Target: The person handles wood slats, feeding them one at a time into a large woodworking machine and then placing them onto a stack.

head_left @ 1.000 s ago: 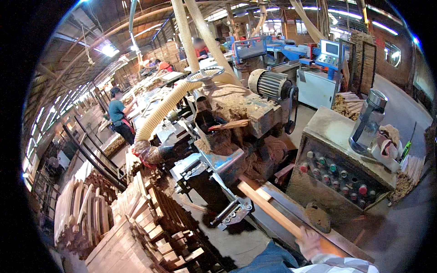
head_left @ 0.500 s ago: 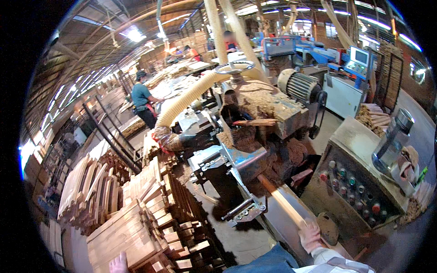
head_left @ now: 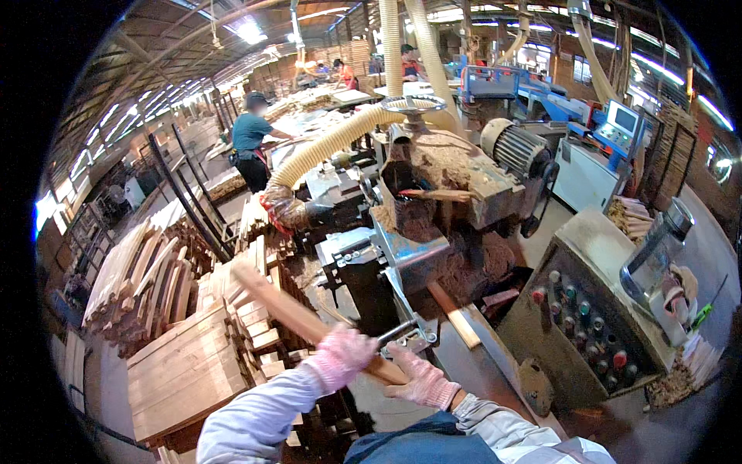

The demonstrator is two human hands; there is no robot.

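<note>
While both gloved hands (head_left: 379, 367) grip, the wooden strip (head_left: 301, 317) tilts.

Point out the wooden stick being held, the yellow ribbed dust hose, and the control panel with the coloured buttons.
wooden stick (head_left: 290, 313): head view, on its bare middle shaft.
yellow ribbed dust hose (head_left: 332, 143): head view, on its mid-length curve.
control panel (head_left: 591, 329): head view, on its sloped button face.

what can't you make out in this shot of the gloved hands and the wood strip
Head view only:
- Wood strip: its near end is hidden behind the left hand and right hand; motion blur softens its far end.
- Right hand's grip: whether it clasps the strip or only touches it cannot be told.
- Control panel: buttons too small to tell apart.
- Wood stack: lower part cut off by the fisheye rim.
</note>
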